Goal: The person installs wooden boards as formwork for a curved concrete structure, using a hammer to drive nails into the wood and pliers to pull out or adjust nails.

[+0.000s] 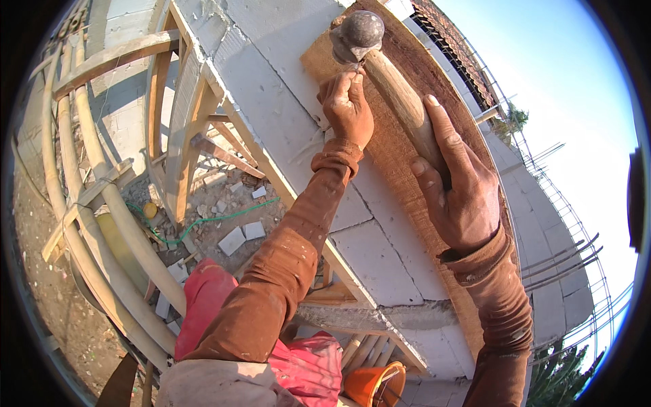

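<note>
My right hand [468,193] grips the wooden handle of a hammer [403,102], its thumb and a finger lying along the two sides. The hammer's rounded grey metal head is at the far end, just beyond my left hand [349,112]. My left hand is closed in a pinch on a thin dark piece that looks like a nail [361,66], mostly hidden by the fingers and hammer head. Beneath both hands, a long brown wooden board [393,159] lies along the top of a pale block wall [373,261].
Timber framing [183,146] lines the wall's left side. Bamboo poles [112,183] rise at the left, over ground with broken blocks [232,241] and a green cord [203,220]. An orange bucket [375,385] sits below. Reinforcing bars [563,258] stick out at the right.
</note>
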{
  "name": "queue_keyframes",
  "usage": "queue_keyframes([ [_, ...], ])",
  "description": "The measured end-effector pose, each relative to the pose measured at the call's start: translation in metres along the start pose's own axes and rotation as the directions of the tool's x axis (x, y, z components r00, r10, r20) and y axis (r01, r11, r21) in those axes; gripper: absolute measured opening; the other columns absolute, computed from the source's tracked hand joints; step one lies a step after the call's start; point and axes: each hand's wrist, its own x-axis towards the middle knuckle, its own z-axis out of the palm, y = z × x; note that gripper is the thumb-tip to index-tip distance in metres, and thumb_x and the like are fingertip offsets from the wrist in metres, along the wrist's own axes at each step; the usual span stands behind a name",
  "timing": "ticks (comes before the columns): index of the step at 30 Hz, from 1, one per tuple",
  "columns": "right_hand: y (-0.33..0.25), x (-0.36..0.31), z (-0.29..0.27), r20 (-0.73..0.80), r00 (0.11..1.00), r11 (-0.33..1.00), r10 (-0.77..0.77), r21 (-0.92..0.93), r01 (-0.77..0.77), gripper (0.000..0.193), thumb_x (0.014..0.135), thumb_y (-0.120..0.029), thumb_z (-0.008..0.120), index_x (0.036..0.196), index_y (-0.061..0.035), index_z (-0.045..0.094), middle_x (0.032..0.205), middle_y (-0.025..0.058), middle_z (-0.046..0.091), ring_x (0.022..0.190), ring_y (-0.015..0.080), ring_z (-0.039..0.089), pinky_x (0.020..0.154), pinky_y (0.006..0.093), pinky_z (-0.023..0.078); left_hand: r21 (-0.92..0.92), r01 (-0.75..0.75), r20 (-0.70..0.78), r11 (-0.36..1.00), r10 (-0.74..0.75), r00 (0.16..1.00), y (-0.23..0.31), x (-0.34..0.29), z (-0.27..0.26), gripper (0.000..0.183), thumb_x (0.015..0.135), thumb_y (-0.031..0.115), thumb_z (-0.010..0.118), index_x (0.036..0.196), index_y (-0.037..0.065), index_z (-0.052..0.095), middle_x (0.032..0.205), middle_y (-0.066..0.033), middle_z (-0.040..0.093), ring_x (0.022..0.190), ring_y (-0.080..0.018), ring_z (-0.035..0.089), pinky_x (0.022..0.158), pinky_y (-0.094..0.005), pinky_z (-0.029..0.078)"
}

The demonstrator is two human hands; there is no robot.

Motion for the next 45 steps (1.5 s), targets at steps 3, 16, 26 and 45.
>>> queue_keyframes([
  [3,0.000,-0.007,0.000,-0.162,0.976,0.989,-0.143,0.005,0.146,0.061,0.086,-0.014,0.060,0.139,0.0014,0.034,0.115,0.0258,0.059,0.092,0.0313,0.067,0.075,0.0386,0.055,-0.011,0.000,0.029,1.000,0.000,1.000,0.004,0.004,-0.003,0.011,0.091,0.013,0.054,0.088,0.007,0.063,0.093,-0.0061,0.064,0.092,-0.0263,0.053,0.085,-0.0401,0.039],
  [16,0.001,-0.002,0.010,-0.391,0.888,0.961,-0.241,0.032,0.275,0.059,0.088,-0.014,0.057,0.142,-0.0132,0.034,0.113,0.0244,0.061,0.086,0.0329,0.068,0.074,0.0366,0.055,-0.037,0.015,0.020,0.999,-0.014,1.000,0.003,0.003,-0.003,0.012,0.091,0.011,0.053,0.091,0.009,0.065,0.094,-0.0044,0.065,0.094,-0.0263,0.053,0.088,-0.0397,0.037],
  [26,0.006,0.001,0.008,-0.329,0.922,0.975,-0.206,0.010,0.221,0.058,0.090,-0.017,0.055,0.143,-0.0111,0.032,0.115,0.0241,0.060,0.094,0.0338,0.066,0.079,0.0389,0.054,-0.039,0.030,0.008,0.999,-0.030,1.000,0.004,0.005,-0.001,0.012,0.091,0.011,0.053,0.093,0.009,0.064,0.095,-0.0037,0.065,0.094,-0.0264,0.052,0.089,-0.0394,0.037],
  [45,0.012,0.001,0.005,-0.004,0.998,0.996,0.064,-0.060,-0.064,0.056,0.090,-0.016,0.055,0.142,-0.0113,0.033,0.113,0.0234,0.060,0.086,0.0311,0.067,0.074,0.0387,0.055,0.010,-0.009,0.056,1.000,0.009,0.998,0.000,0.000,0.000,0.013,0.090,0.009,0.052,0.092,-0.001,0.060,0.089,-0.0148,0.059,0.087,-0.0276,0.054,0.076,-0.0384,0.044],
])
